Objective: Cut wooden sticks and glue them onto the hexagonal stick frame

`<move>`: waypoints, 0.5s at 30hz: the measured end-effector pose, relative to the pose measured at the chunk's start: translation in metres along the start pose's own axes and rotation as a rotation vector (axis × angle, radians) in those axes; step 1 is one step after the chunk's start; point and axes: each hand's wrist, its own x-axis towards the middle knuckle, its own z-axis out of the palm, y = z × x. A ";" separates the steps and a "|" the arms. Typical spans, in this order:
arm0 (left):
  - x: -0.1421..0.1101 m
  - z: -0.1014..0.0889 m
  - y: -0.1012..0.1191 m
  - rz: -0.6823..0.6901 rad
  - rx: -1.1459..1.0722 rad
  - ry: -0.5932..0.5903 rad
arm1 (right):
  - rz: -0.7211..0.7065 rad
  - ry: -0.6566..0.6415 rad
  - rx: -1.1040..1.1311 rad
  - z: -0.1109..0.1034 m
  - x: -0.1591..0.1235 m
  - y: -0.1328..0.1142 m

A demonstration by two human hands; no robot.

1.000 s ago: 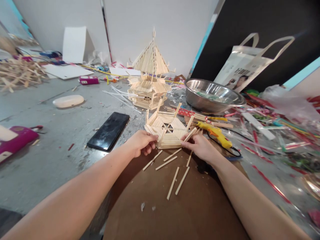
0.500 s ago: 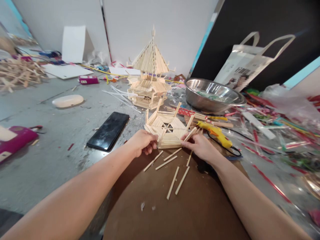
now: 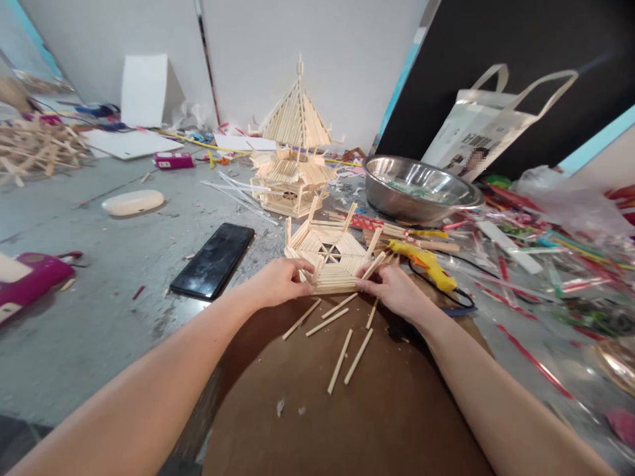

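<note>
A hexagonal frame (image 3: 342, 280) of pale wooden sticks lies in front of me, with short posts standing up and leaning around its rim and a small opening in its middle. My left hand (image 3: 285, 283) pinches the frame's near left corner, around a short post. At the near right corner, the fingers of my right hand (image 3: 391, 285) are closed on a short wooden stick (image 3: 374, 264) that slants up to the right. Several loose sticks (image 3: 327, 322) lie on the brown board (image 3: 367, 430) below my hands. A yellow glue gun (image 3: 429, 266) lies just right of my right hand.
Behind the frame stands a stick pagoda (image 3: 296, 125) with a pointed roof. To the left are a black phone (image 3: 213, 261), a white case (image 3: 133, 203) and a purple device (image 3: 37, 281). A steel bowl (image 3: 421, 195), a bag (image 3: 476, 135) and coloured scraps crowd the right.
My left hand has shifted from loosely curled fingers to a pinch at the near left corner, thumb against the frame. My right hand keeps its hold. The view has moved slightly.
</note>
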 end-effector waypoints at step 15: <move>0.007 0.007 -0.008 0.023 0.112 0.089 | -0.024 -0.043 0.019 0.004 -0.006 -0.005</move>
